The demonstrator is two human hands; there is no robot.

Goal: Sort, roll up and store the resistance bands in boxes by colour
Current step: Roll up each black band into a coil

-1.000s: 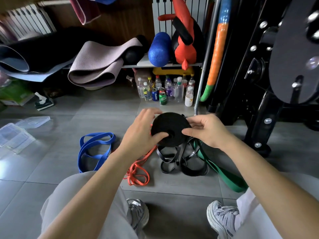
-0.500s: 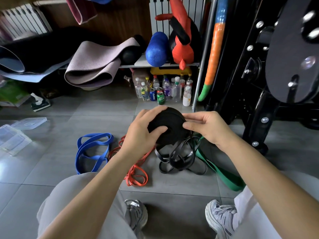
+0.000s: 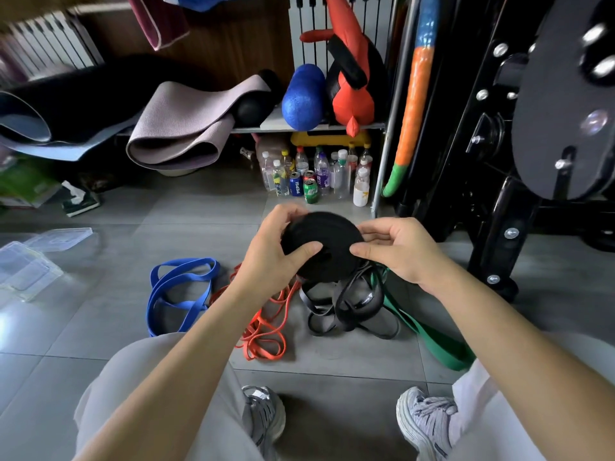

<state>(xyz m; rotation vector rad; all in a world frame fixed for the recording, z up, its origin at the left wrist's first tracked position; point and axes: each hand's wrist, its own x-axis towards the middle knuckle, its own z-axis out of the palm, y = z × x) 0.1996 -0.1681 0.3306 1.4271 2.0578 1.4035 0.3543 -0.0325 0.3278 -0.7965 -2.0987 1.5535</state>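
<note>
A black resistance band wound into a thick roll (image 3: 327, 242) is held up in front of me over the floor. My left hand (image 3: 271, 252) grips its left side, thumb on the face of the roll. My right hand (image 3: 397, 249) pinches the right side, thumb on the face and fingers behind. The loose black tail (image 3: 352, 302) hangs from the roll into a tangle on the tiles. Beside it lie a blue band (image 3: 176, 291), an orange band (image 3: 264, 331) and a green band (image 3: 429, 337).
Clear plastic boxes (image 3: 25, 266) and a lid (image 3: 63, 234) sit on the floor at the left. Bottles and cans (image 3: 316, 178) stand under a shelf ahead. A black weight machine (image 3: 499, 194) fills the right. My knees and shoes (image 3: 426, 417) are below.
Both hands have turned the black roll and shifted their hold on it; more of the tail has lifted off the floor. The other bands have not moved.
</note>
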